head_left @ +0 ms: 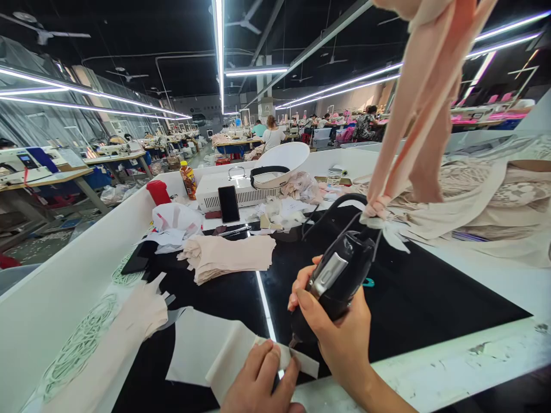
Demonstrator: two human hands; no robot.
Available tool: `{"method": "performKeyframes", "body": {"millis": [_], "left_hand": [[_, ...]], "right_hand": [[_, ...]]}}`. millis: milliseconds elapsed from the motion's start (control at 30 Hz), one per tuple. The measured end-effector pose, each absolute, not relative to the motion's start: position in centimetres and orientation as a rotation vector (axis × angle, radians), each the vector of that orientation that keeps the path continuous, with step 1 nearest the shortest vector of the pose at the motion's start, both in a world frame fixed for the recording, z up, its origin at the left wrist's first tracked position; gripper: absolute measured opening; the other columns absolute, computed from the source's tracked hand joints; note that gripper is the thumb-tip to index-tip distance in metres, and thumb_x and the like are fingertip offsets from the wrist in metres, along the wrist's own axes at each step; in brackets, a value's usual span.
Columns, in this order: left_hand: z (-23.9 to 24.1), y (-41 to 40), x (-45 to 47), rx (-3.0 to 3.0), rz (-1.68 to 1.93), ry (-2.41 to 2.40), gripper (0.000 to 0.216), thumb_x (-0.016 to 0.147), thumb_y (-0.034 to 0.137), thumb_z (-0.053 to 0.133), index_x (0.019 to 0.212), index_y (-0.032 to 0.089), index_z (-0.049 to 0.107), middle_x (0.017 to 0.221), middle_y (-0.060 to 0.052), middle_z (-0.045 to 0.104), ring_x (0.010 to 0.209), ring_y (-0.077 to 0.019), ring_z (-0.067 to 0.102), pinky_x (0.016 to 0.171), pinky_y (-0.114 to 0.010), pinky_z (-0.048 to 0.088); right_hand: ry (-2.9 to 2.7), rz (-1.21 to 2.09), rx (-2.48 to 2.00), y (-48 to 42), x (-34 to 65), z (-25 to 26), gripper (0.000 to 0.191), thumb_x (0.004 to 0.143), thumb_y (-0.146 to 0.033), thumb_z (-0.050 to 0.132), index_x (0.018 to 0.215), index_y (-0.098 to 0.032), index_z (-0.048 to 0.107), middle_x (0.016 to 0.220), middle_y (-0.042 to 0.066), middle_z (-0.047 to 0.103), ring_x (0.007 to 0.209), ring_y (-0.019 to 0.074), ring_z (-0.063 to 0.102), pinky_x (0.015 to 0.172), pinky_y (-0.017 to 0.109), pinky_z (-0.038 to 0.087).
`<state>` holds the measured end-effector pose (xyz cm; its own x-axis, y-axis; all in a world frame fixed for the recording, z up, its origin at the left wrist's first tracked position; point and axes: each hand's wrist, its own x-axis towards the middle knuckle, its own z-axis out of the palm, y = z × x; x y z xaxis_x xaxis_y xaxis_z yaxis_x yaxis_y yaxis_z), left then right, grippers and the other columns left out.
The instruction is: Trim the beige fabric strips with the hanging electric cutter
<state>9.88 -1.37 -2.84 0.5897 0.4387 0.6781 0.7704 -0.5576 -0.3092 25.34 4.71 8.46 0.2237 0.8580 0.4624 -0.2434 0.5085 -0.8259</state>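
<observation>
In the head view, right of the frame's centre, my right hand [342,338] is clamped around a black tool [344,272]. At bottom centre, my left hand [260,381] presses pale fabric [232,350] on the bench [430,304]; whether it pinches, I cannot tell.

left hand [260,381], bare; right hand [340,335], likewise bare, continuing through a plain wrist [360,376] into an uncovered forearm [383,397].

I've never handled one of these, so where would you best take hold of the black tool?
Probably around the middle of the black tool, from the near right: its long, thick body leans with its top to the right, while its tip points down at the pale cloth.
</observation>
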Motion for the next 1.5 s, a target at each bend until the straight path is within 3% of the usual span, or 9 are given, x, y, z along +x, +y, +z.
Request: {"method": "performKeyframes", "body": {"millis": [233, 400, 633, 767, 1100, 1500], "left_hand": [[-3.0, -1.5, 9.9, -2.241, -0.735, -0.971, 0.051, 0.117, 0.044, 0.026, 0.121, 0.019, 0.071, 0.102, -0.009, 0.070, 0.100, -0.0238, 0.071, 0.088, -0.033, 0.062], [-3.3, -1.7, 9.5, -2.319, -0.674, -1.000, 0.050, 0.117, 0.044, 0.027, 0.129, 0.018, 0.068, 0.107, -0.010, 0.070, 0.104, -0.0256, 0.072, 0.093, -0.035, 0.064], [-2.5, -2.7, 8.2, -2.499, -0.732, -1.299, 0.043, 0.117, 0.042, 0.033, 0.133, 0.016, 0.063, 0.118, -0.011, 0.070, 0.107, -0.0189, 0.075, 0.096, -0.024, 0.062], [-2.0, -2.9, 8.1, -2.454, -0.772, -1.393, 0.040, 0.117, 0.039, 0.035, 0.135, 0.014, 0.060, 0.122, -0.012, 0.072, 0.112, -0.0192, 0.075, 0.099, -0.025, 0.062], [-1.1, -2.7, 8.1, -2.594, -0.797, -1.375, 0.029, 0.114, 0.027, 0.042, 0.128, 0.017, 0.065, 0.111, -0.010, 0.071, 0.104, -0.0210, 0.073, 0.096, -0.030, 0.064], [0.1, -2.9, 8.2, -2.619, -0.731, -1.265, 0.029, 0.114, 0.029, 0.042, 0.126, 0.018, 0.066, 0.105, -0.008, 0.069, 0.094, -0.0201, 0.072, 0.085, -0.028, 0.065]], "right_hand": [[-1.062, 0.866, -0.725, 4.8, 25.0, 6.7, 0.038, 0.087, -0.027, 0.084, 0.117, -0.028, 0.061, 0.081, -0.003, 0.071, 0.058, 0.0136, 0.066, 0.062, 0.026, 0.063], [-1.069, 0.809, -0.747, 4.9, 24.6, 6.4, 0.036, 0.087, -0.033, 0.084, 0.115, -0.027, 0.062, 0.082, -0.002, 0.071, 0.055, 0.0134, 0.063, 0.059, 0.026, 0.061], [-1.099, 0.844, -0.726, 4.4, 25.1, 8.4, 0.033, 0.082, -0.021, 0.082, 0.107, -0.026, 0.061, 0.076, -0.005, 0.072, 0.053, 0.0125, 0.067, 0.057, 0.022, 0.063], [-1.097, 0.824, -0.705, 4.3, 25.0, 9.1, 0.033, 0.078, -0.017, 0.081, 0.103, -0.025, 0.061, 0.073, -0.005, 0.072, 0.051, 0.0126, 0.068, 0.055, 0.022, 0.063], [-1.077, 0.829, -0.702, 4.0, 25.1, 9.0, 0.033, 0.077, -0.017, 0.082, 0.102, -0.025, 0.062, 0.073, -0.004, 0.072, 0.050, 0.0136, 0.068, 0.054, 0.023, 0.064], [-1.095, 0.860, -0.631, 3.7, 24.9, 8.6, 0.035, 0.080, -0.013, 0.081, 0.106, -0.027, 0.064, 0.075, -0.006, 0.072, 0.052, 0.0118, 0.067, 0.054, 0.021, 0.063]]}}
